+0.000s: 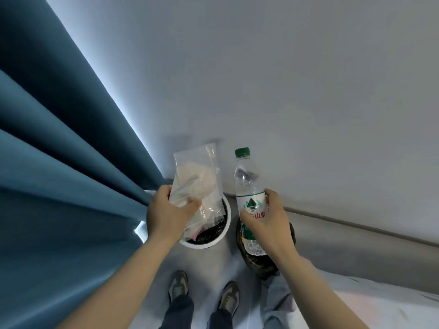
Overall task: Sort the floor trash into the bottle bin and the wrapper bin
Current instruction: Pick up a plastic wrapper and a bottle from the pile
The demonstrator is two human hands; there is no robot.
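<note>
"Clear plastic is in both hands. The person's left hand has its fingers clamped on the lower part of a crumpled transparent wrapper. The right hand has its fingers curled around the label of a water bottle with a green cap."

"And where do the two things hang?"

"The wrapper is above the white-rimmed bin, which has a black liner and what looks like other wrappers inside. The bottle stands upright above the dark bin, just beside the white one. So each thing seems to be over its proper bin, but neither is dropped yet."

"Then what can fail?"

"The wrapper, I think, is very light and wide. Most of it is up against the wall, beyond the far rim, so if the fingers open there it may float down and land on the floor between the bin and the blue curtain."

"And the bottle?"

"It is long and hard. The hand and the bottle hide most of the dark bin's mouth, so how wide the opening is cannot be told. That bin looks soft, like a loose bag. A bottle let go from this height could hit the edge, fold it down, and roll out toward the person's shoes."

"Anything more?"

"The bins stand close together. If both hands let go at once, with attention divided, one thing could slide into the wrong bin. To lower each one first would be safer."
</note>
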